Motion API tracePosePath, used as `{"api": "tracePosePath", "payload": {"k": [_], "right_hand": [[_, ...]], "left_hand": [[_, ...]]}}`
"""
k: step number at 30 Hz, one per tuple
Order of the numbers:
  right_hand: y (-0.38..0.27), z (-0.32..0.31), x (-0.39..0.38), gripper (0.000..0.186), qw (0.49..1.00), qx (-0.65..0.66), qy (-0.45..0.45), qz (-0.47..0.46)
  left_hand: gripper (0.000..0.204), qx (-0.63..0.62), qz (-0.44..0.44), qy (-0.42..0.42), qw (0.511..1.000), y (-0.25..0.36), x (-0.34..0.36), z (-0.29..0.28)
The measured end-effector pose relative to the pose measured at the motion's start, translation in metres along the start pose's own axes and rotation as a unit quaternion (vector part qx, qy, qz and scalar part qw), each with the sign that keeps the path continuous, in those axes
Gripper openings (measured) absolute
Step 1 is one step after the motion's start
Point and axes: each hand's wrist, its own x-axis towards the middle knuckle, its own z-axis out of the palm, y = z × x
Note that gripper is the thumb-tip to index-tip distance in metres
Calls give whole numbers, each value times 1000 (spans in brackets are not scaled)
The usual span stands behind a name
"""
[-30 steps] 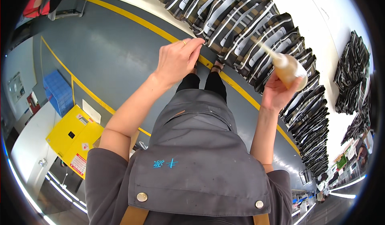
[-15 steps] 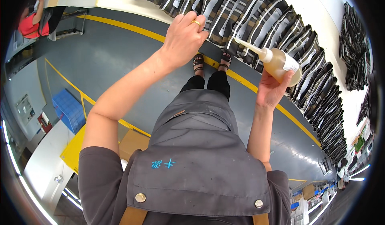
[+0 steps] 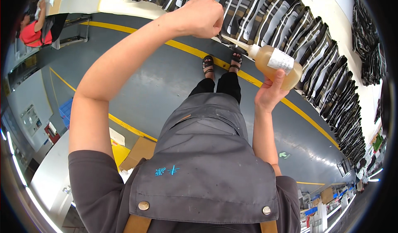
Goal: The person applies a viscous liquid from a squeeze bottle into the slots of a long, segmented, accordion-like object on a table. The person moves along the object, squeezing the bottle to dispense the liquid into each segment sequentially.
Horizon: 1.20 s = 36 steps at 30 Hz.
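My right hand is wrapped round a translucent squeeze bottle with amber liquid, a white label and a long thin nozzle. The bottle lies tilted, its nozzle pointing left toward the edge of a row of plaid fabric pieces with grey-white patches. Over that edge, close to the nozzle tip, is my left hand, closed with its fingers curled downward. Whatever those fingers pinch is hidden behind the hand. I cannot tell whether the nozzle touches the fabric.
The overlapping fabric pieces run along a pale table that curves off to the right. More dark plaid pieces are stacked beyond. At the far left another person in red works. A cardboard box and a blue crate are at the left.
My left hand has moved up and right over the fabric edge. The bottle in my right hand has shifted left, bringing its nozzle nearer to the left hand.
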Motion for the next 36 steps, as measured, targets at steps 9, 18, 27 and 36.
{"api": "tracePosePath", "payload": {"k": [9, 18, 27, 36], "right_hand": [[4, 2, -6, 55, 999, -12, 14, -26], [12, 3, -9, 53, 999, 4, 32, -33], [21, -1, -20, 60, 996, -59, 8, -68], [1, 1, -17, 58, 994, 10, 46, -102]], "left_hand": [[11, -28, -29, -73, 997, -2, 16, -4], [11, -31, -32, -76, 996, 1, 17, -7], [14, -82, -35, -76, 993, 3, 17, -15], [15, -113, -71, -84, 987, 7, 17, -23]]}}
